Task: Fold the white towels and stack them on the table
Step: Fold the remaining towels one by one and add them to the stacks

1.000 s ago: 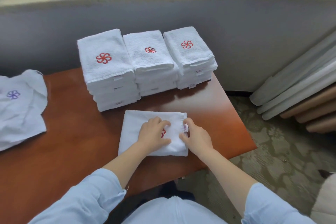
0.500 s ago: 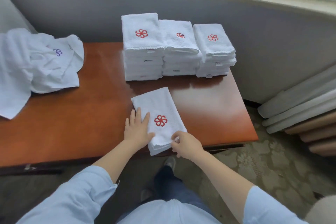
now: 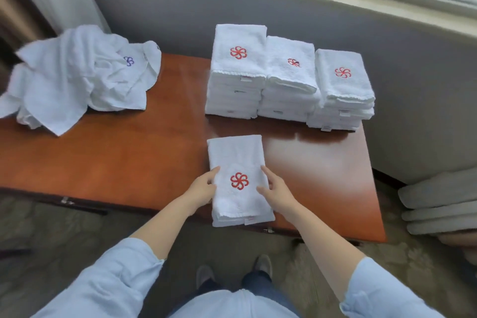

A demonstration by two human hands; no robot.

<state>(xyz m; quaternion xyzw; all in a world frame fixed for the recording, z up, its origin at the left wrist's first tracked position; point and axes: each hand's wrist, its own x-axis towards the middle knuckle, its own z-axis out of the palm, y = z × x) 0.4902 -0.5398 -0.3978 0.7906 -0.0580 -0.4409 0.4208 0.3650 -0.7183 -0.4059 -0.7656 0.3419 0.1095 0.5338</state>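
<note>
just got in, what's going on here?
A person is folding white towels. Their left hand and right hand touch the long sides of a folded towel with a red flower logo at the near edge of the table. Three stacks of folded towels stand behind it; a pile of unfolded towels lies at far left.

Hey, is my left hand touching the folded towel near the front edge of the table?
Touching. The head view shows the left hand with its fingers lying against the left edge of the folded towel, with no gap between them.
</note>
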